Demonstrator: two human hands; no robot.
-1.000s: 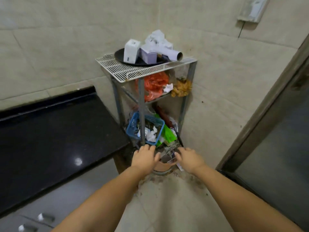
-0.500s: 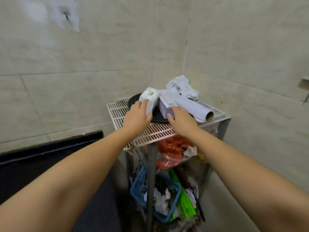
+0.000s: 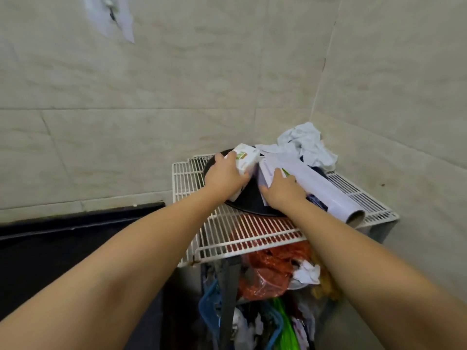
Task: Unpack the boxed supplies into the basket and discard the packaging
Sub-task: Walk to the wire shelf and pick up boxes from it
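Two small boxes stand on a black round tray on top of a white wire rack. My left hand grips the white box with a green label. On the pale lilac box beside it lies my right hand, fingers closed around its near side. A blue basket sits on the rack's low shelf, partly hidden by the frame.
A white roll lies across the tray right of the boxes, with crumpled white paper behind it. An orange plastic bag fills the middle shelf. A black counter is on the left; tiled walls close the corner.
Both hands rose from the rack's bottom to its top shelf and closed on the two boxes. The view moved up and closer.
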